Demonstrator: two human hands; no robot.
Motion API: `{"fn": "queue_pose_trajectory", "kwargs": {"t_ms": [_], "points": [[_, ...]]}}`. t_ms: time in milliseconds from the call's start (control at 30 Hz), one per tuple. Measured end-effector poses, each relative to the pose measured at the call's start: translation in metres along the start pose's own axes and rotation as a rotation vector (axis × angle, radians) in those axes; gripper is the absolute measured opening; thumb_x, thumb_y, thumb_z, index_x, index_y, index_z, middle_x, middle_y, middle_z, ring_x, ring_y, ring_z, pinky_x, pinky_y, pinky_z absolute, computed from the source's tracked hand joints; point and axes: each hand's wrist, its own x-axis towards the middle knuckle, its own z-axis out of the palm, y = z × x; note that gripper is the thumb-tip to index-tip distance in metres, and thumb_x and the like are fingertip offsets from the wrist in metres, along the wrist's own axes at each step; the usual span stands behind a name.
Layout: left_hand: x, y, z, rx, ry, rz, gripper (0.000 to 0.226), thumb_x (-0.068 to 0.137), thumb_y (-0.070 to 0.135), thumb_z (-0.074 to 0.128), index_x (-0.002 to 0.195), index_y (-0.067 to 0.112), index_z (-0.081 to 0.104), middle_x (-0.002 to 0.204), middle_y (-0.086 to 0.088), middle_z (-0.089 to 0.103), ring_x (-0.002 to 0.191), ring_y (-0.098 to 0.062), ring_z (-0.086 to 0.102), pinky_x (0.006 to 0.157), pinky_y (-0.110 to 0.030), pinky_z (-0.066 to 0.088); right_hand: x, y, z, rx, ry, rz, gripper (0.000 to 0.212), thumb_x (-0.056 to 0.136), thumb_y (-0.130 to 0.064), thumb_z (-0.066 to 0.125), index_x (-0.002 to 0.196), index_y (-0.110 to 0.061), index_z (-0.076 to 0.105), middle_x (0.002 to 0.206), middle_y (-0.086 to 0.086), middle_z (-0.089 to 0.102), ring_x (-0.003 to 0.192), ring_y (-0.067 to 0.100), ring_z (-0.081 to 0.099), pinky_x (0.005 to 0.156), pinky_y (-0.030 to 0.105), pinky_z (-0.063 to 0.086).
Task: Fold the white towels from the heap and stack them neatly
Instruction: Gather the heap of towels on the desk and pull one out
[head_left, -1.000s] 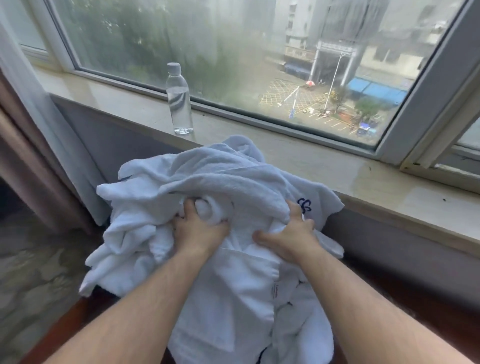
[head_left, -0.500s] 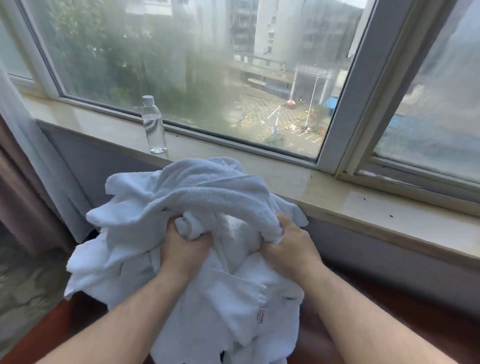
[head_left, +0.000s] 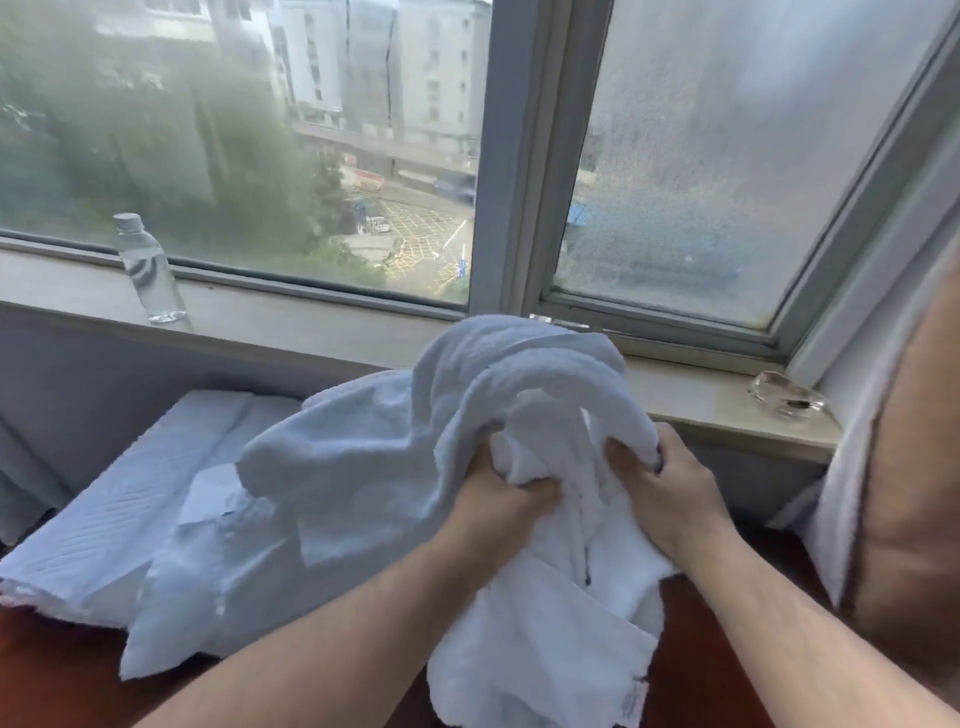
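Note:
A bundle of crumpled white towels (head_left: 395, 467) hangs in front of me, held up by both hands. My left hand (head_left: 498, 504) grips a bunched fold at the bundle's middle, fingers curled into the cloth. My right hand (head_left: 670, 493) grips the towel's right edge, thumb over the fabric. More white towelling trails down to the lower left and below my wrists. A flat white ribbed towel (head_left: 119, 499) lies on the surface at left, partly under the bundle.
A stone window sill (head_left: 311, 322) runs across behind, with a clear water bottle (head_left: 148, 270) at left and a glass ashtray (head_left: 787, 397) at right. A brown cushion (head_left: 914, 483) stands at the right edge. Reddish-brown wood surface (head_left: 57, 675) lies below.
Both hands have carried the towel bundle to the right along the sill, and the view turned right with them. The flat ribbed towel, ashtray and cushion came into view.

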Motion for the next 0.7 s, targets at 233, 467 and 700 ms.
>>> {"fn": "queue_pose_trajectory", "kwargs": {"t_ms": [233, 467, 700], "points": [[0.006, -0.003, 0.098, -0.001, -0.289, -0.089, 0.057, 0.059, 0.033, 0.076, 0.114, 0.041, 0.064, 0.103, 0.015, 0.073, 0.098, -0.001, 0.067, 0.082, -0.025, 0.056, -0.015, 0.054, -0.081, -0.161, 0.353, -0.055, 0.018, 0.086, -0.051, 0.062, 0.098, -0.043, 0.053, 0.086, -0.015, 0.058, 0.072, -0.006, 0.052, 0.056, 0.017, 0.034], [0.027, -0.049, 0.13, 0.447, -0.599, -0.284, 0.036, 0.084, 0.032, 0.071, 0.118, 0.028, 0.06, 0.114, 0.008, 0.061, 0.102, -0.014, 0.06, 0.076, -0.019, 0.052, -0.003, 0.127, -0.081, -0.35, -0.059, 0.313, 0.069, 0.083, -0.053, 0.048, 0.149, -0.033, 0.039, 0.149, 0.011, 0.042, 0.14, 0.031, 0.035, 0.113, 0.043, 0.033], [0.029, -0.07, 0.065, 0.548, -0.907, -0.391, 0.044, 0.089, 0.024, 0.055, 0.133, 0.027, 0.06, 0.124, 0.007, 0.067, 0.11, -0.01, 0.065, 0.098, -0.03, 0.053, -0.005, 0.15, -0.016, -0.392, -0.169, 0.512, 0.077, 0.093, -0.07, 0.03, 0.147, -0.016, 0.042, 0.145, 0.012, 0.05, 0.121, 0.03, 0.054, 0.091, 0.039, 0.046]]}}
